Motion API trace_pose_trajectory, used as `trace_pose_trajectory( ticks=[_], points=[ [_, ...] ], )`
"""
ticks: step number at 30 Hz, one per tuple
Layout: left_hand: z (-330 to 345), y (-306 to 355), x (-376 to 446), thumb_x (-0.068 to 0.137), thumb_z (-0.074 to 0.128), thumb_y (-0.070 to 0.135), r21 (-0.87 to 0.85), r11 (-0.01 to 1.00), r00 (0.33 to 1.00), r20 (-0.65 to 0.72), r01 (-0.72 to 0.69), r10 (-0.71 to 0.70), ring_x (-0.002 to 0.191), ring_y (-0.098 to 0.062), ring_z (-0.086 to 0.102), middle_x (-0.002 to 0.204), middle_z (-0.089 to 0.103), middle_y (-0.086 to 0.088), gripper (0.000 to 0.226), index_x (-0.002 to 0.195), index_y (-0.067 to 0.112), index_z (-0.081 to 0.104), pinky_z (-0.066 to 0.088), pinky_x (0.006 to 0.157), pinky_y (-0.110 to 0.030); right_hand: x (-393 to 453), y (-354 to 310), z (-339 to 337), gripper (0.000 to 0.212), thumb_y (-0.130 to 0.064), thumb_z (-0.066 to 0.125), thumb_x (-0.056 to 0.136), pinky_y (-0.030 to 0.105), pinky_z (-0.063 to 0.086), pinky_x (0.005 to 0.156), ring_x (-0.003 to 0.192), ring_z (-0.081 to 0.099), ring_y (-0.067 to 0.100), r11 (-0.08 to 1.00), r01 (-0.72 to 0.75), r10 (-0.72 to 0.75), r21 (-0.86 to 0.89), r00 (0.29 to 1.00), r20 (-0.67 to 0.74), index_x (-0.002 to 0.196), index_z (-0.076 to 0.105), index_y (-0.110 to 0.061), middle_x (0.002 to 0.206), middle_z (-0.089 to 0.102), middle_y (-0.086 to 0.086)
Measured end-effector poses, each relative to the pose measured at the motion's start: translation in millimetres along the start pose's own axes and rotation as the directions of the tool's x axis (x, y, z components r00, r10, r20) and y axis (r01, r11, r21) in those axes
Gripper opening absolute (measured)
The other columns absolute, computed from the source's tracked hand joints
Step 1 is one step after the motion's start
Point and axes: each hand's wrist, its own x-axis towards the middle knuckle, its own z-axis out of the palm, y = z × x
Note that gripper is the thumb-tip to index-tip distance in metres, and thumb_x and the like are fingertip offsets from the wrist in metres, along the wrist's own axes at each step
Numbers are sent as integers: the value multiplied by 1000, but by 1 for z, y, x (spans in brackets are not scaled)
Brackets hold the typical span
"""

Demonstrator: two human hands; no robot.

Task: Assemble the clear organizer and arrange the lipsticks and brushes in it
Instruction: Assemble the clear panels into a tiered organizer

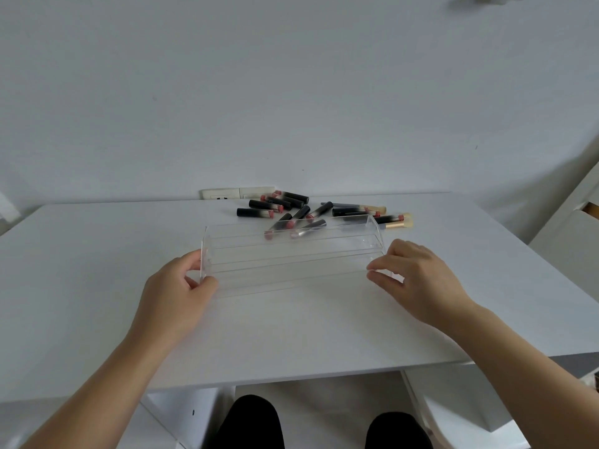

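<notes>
A clear stepped organizer [291, 260] lies on the white table [97, 254] in front of me, with several long tiers. My left hand [176, 286] pinches its left end panel between thumb and fingers. My right hand [418, 277] pinches the right front corner. Behind the organizer lies a loose heap of several black lipsticks [275, 205] with red ends. Right of them are two gold-handled brushes [397, 222]. Some lipsticks show through the clear back wall.
A wall with a white double socket [236, 193] rises just behind the table. A white cabinet [577, 222] stands at the right. The table's front edge runs near my knees [249, 422].
</notes>
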Motion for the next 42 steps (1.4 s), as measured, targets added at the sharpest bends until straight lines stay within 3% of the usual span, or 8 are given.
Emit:
trace_pose_trajectory(
  ticks=[15, 19, 24, 26, 28, 31, 35, 42],
  points=[
    [-1, 0, 1, 87, 61, 13, 50, 998, 999, 6, -40, 40, 55, -20, 57, 57, 63, -9, 38, 119, 31, 70, 43, 56, -26, 0, 0, 5, 5, -17, 78, 87, 27, 37, 61, 55, 41, 8, 987, -36, 38, 156, 999, -10, 82, 77, -18, 62, 42, -18],
    [0, 0, 2, 86, 63, 12, 29, 999, 1000, -2, -28, 28, 56, -10, 58, 57, 63, 4, 37, 117, 32, 70, 42, 56, -25, -3, 2, 5, 8, -23, 78, 86, 25, 37, 57, 54, 42, 10, 968, -126, 121, 218, 992, 35, 91, 73, -27, 58, 42, -13],
    [0, 0, 1, 86, 73, 20, -11, 999, 993, -111, -52, 50, 69, -5, 59, 116, 57, 8, 52, 135, 24, 58, 42, 66, -31, -8, 11, -4, 35, -31, 78, 80, 18, 38, 54, 53, 40, 8, 876, -288, 273, 387, 957, 94, 96, 49, -43, 62, 46, -11],
    [-1, 5, -4, 85, 75, 22, 59, 975, 956, -195, -212, 220, 71, -8, 52, 115, 49, 8, 48, 131, 21, 58, 43, 69, -32, -9, 16, -6, 35, -30, 79, 80, 21, 37, 55, 53, 40, 8, 869, -330, 307, 368, 944, 121, 93, 48, -42, 61, 46, -11],
    [2, 18, -8, 86, 72, 25, 151, 879, 852, -217, -452, 476, 74, -8, 45, 108, 52, 5, 37, 122, 17, 64, 45, 74, -32, -10, 19, -5, 31, -32, 78, 79, 28, 38, 56, 52, 39, 7, 863, -370, 340, 345, 929, 146, 90, 50, -38, 61, 45, -11],
    [21, 50, -16, 90, 63, 33, 153, 687, 689, -51, -710, 723, 86, -17, 55, 101, 66, 1, 30, 111, 13, 72, 48, 83, -35, -12, 22, 0, 22, -37, 77, 78, 31, 38, 56, 52, 40, 7, 854, -423, 380, 301, 905, 193, 82, 56, -34, 59, 45, -9],
    [57, 84, -25, 92, 69, 32, 110, 586, 595, 182, -803, 783, 92, -23, 63, 101, 71, 4, 28, 114, 16, 75, 53, 86, -40, -12, 21, 2, 18, -36, 75, 80, 29, 39, 56, 55, 45, 7, 875, -428, 385, 227, 898, 211, 72, 60, -33, 58, 48, -9],
    [83, 94, -14, 93, 72, 12, 44, 632, 618, 276, -774, 736, 88, -20, 59, 97, 74, 6, 24, 115, 21, 77, 49, 80, -33, -14, 21, 4, 19, -29, 75, 83, 30, 42, 59, 62, 49, 8, 897, -372, 335, 239, 924, 182, 71, 61, -33, 63, 53, -8]
  ],
)
